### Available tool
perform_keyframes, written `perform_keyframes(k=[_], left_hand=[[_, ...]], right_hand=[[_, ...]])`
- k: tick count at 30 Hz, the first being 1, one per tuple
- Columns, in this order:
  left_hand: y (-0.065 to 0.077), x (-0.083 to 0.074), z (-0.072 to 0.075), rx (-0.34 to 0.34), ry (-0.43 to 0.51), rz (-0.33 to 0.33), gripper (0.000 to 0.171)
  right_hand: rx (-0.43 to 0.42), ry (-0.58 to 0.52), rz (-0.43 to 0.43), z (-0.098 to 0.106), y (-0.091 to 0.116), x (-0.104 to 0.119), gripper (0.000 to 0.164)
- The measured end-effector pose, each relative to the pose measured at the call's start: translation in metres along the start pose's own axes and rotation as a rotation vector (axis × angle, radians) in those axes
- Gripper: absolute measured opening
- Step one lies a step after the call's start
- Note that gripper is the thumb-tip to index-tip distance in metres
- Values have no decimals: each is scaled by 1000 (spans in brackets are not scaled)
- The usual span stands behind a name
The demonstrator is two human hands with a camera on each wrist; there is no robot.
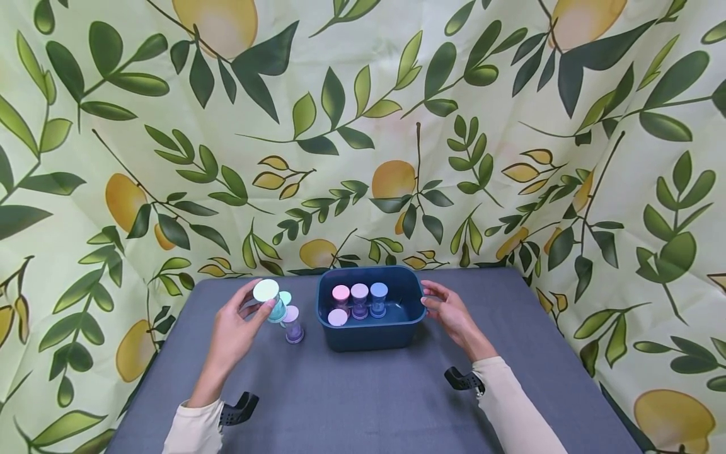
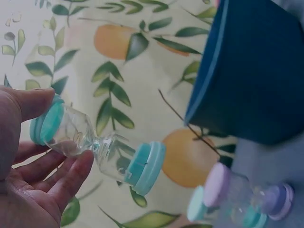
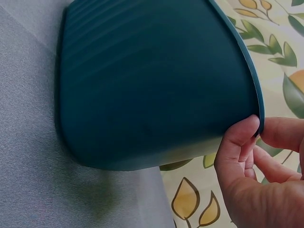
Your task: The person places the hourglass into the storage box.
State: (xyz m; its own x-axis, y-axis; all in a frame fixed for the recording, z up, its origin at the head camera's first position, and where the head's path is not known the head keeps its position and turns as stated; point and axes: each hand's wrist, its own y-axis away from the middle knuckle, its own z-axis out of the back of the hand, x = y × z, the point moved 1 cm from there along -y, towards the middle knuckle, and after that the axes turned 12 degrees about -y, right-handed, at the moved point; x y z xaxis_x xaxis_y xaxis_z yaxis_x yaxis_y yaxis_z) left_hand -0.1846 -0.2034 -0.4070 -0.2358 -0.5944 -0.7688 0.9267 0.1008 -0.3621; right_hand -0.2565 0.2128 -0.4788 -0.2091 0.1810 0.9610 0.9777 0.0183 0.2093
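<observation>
My left hand (image 1: 235,325) grips a clear sand timer with teal end caps (image 2: 95,137), thumb and fingers round one cap, held tilted above the table. Below it stand a purple sand timer (image 1: 293,325) and a second teal-capped timer (image 1: 285,297), partly hidden behind the held one. With thumb and fingers, my right hand (image 1: 450,313) pinches the right rim of a dark blue bin (image 3: 156,90). Inside the bin, at its left and middle, are a pink timer (image 1: 341,294), a purple timer (image 1: 360,301), a blue timer (image 1: 379,300) and a pale-capped one (image 1: 337,317).
The bin stands near the back edge of a grey-covered table (image 1: 363,397). Behind and on both sides hangs a cloth (image 1: 340,157) printed with leaves and yellow fruit. Black straps (image 1: 238,410) sit on both wrists.
</observation>
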Motion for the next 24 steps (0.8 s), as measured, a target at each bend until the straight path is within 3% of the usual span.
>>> perform_keyframes(k=[10, 24], left_hand=[[-16, -28, -14, 32, 110, -92, 51], [-37, -51, -57, 280, 271, -109, 49]], right_hand=[[16, -34, -2, 0, 1, 1, 48], [10, -18, -10, 1, 0, 0, 48]])
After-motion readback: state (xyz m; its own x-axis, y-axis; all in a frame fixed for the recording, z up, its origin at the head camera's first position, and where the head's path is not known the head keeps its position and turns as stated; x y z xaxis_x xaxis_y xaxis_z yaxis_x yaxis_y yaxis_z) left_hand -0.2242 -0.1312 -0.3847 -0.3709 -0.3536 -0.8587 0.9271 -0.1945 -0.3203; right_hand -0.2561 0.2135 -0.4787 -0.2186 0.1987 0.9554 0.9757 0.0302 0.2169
